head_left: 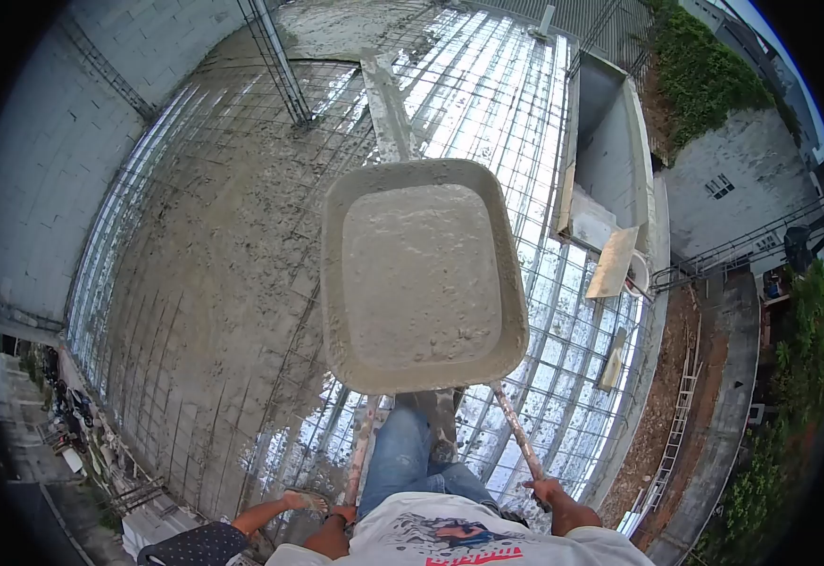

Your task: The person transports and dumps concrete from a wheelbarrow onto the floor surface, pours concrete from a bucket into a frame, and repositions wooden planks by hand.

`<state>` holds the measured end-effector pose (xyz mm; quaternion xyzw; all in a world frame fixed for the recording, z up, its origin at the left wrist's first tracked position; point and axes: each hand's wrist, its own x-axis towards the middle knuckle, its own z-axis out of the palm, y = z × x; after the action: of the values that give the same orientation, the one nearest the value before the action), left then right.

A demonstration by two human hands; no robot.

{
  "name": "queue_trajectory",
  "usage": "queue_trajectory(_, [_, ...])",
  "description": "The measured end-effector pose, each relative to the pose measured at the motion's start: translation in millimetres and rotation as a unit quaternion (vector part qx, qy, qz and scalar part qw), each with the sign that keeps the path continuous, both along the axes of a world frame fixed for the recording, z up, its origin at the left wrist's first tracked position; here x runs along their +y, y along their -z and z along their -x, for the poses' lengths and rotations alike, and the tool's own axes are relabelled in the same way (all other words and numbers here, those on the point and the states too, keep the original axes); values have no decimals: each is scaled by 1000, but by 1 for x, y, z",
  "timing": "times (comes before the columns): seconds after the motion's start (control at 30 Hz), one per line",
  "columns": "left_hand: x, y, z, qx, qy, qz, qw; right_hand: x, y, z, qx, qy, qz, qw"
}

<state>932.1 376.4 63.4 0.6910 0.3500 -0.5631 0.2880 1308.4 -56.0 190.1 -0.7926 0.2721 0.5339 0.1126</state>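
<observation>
A wheelbarrow [517,311] stands in front of me, its tray holding wet concrete [421,274] nearly to the rim. Two worn handles run back from under the tray toward my body. My left hand [343,514] is closed round the end of the left handle [363,448]. On the other side, my right hand [546,491] grips the right handle [516,426]. The wheel is hidden beneath the tray. Under it, a narrow board [388,108] leads away across the steel mesh.
Wet concrete [214,245] covers the left of the mesh [563,349]. A rebar column [284,71] rises ahead. At right are a walled opening [610,141], a bucket [636,274] and the slab's edge, with a ladder [678,424] below. Another person's foot [306,501] is close on my left.
</observation>
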Motion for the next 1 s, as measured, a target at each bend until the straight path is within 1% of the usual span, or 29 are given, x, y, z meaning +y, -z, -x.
queue_trajectory(0.1, [28,21,-63,-23,23,19,999,54,-8,-86,9,9,12,1000])
queue_trajectory(0.13, [37,35,-79,-28,33,23,999,56,11,-108,25,0,6,1000])
queue_trajectory(0.17, [51,39,-99,-21,57,38,997,66,16,-128,22,8,12,1000])
queue_trajectory(0.23, [85,23,-161,24,-72,-12,997,99,21,-180,9,22,19,1000])
queue_trajectory(0.27, [100,6,-188,51,-137,-36,989,111,27,-206,41,17,30,999])
queue_trajectory(0.3, [116,3,-203,42,-114,-40,992,124,24,-223,39,3,20,999])
queue_trajectory(0.33, [135,19,-223,21,-95,-50,994,149,20,-257,26,-13,4,1000])
queue_trajectory(0.37, [149,21,-241,9,-74,-55,996,171,8,-282,22,-29,-6,999])
queue_trajectory(0.4, [161,7,-258,1,-65,-14,998,198,-11,-309,43,13,3,999])
queue_trajectory(0.5, [231,-6,-336,-38,-24,99,994,244,-8,-371,47,81,-7,996])
queue_trajectory(0.53, [248,-8,-360,-46,-27,72,996,252,3,-393,47,47,2,998])
queue_trajectory(0.63, [304,0,-442,68,-200,79,974,326,-8,-476,16,16,13,1000])
queue_trajectory(0.67, [347,6,-501,85,-189,69,976,353,25,-529,11,-29,-11,999])
queue_trajectory(0.7, [372,9,-530,20,-88,53,994,378,30,-558,6,-17,-20,1000])
queue_trajectory(0.73, [394,10,-558,-43,14,40,998,401,32,-586,4,-5,-27,1000])
queue_trajectory(0.77, [408,0,-577,-98,116,33,988,415,26,-605,10,8,-28,1000])
queue_trajectory(0.8, [430,0,-601,-92,122,84,985,429,33,-631,14,-14,-49,999])
queue_trajectory(0.87, [475,-3,-667,-88,111,73,987,477,29,-697,-5,-53,-40,998])
queue_trajectory(0.9, [494,-13,-687,-78,105,72,989,501,12,-716,-8,-70,-32,997])
queue_trajectory(0.93, [514,-18,-713,-110,170,39,979,532,-7,-746,-20,-53,-32,998])
queue_trajectory(1.0, [563,-32,-782,-34,88,46,994,568,0,-799,1,-28,-30,999])
